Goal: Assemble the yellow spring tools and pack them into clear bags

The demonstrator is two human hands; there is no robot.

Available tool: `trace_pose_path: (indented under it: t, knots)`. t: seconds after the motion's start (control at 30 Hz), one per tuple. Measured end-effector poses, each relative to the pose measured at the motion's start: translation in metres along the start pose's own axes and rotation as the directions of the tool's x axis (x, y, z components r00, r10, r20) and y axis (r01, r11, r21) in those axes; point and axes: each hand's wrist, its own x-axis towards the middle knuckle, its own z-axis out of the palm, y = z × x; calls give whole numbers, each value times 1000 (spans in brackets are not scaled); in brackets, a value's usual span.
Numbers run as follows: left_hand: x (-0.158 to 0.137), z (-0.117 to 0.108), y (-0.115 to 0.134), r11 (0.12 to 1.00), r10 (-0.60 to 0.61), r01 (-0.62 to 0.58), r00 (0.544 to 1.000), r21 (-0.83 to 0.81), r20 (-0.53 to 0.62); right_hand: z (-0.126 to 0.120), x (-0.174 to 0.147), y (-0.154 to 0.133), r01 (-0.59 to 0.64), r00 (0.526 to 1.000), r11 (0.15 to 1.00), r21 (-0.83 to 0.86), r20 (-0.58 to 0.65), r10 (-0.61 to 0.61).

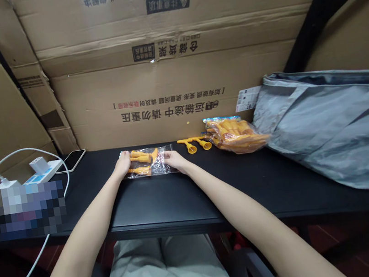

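Observation:
A clear plastic bag lies on the black table, with several orange-yellow plastic pieces inside; their exact kind is unclear, but they look like short tubes with flared ends. My left hand grips the bag's left end, fingers closed. At the opposite end, my right hand pinches the plastic, partly hiding the edge. To the right, two loose branched orange pieces with cup-like ends lie on the table. Beyond them sits a fuller clear bag of similar orange pieces.
A large grey fabric bag fills the table's right side. At left are a phone, a white power strip and a charger with a white cable. Cardboard walls the back. The table's front edge is close to my lap.

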Motion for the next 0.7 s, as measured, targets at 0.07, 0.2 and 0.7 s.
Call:
trace_pose_path:
  t: [0.07,0.2,0.7]
  knots:
    - [-1,1,0,998,57,-57,998,22,-6,0,0,-1,12,1000,1000,-21,8,-12]
    - [4,5,-5,970,231,-229,973,80,-21,-4,2,-7,69,994,970,-234,-71,-88]
    - [22,13,-24,886,394,-415,909,206,138,-51,-10,-28,-411,893,370,-833,-449,-20]
